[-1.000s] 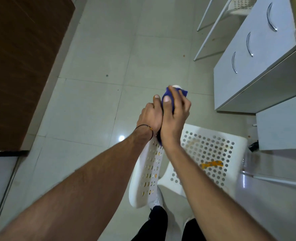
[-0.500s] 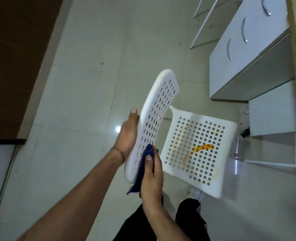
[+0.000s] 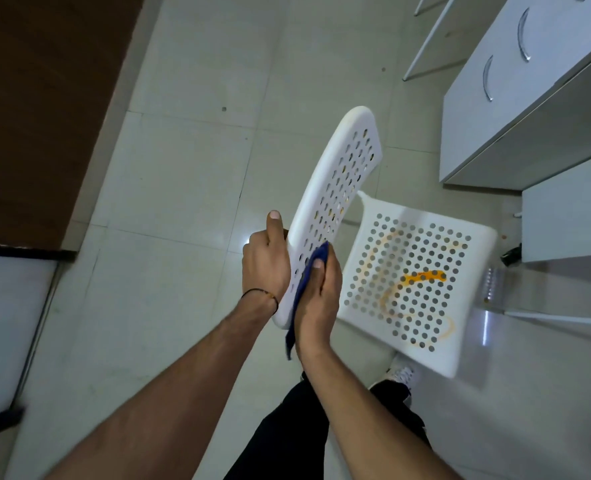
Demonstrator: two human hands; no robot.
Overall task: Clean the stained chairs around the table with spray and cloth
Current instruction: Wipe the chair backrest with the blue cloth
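Wiping is underway on the white perforated chair (image 3: 460, 341), and by my reading the job is nowhere near half done. The backrest (image 3: 339, 174) is getting the cloth now, at its lower end. Faint yellowish marks show in some of its holes toward 1 o'clock from the hands. The seat (image 3: 373, 230), at 3 o'clock from the hands, looks untouched: a thick orange stain (image 3: 422, 277) sits near its middle, with paler orange rings curving around it. At 1 o'clock, near the top edge, the thin white legs of a second chair (image 3: 425, 39) show; whether that one is stained cannot be told. A clear bottle-like thing (image 3: 494, 284) stands on the floor just beside the seat at 3 o'clock. It may be the spray, but it is too blurred to be sure.

The right hand (image 3: 322, 292) has its grip on the blue cloth (image 3: 313, 263). The thumb lies on top of the fabric and the palm presses it against the front face of the backrest. A loose end of cloth hangs toward 6 o'clock past the wrist. The left hand (image 3: 264, 268) braces the backrest from its rear side at 9 o'clock, thumb straight and pointing to 12. Its fingers are hidden behind the panel, so whether that grip wraps the edge or lies flat cannot be told.
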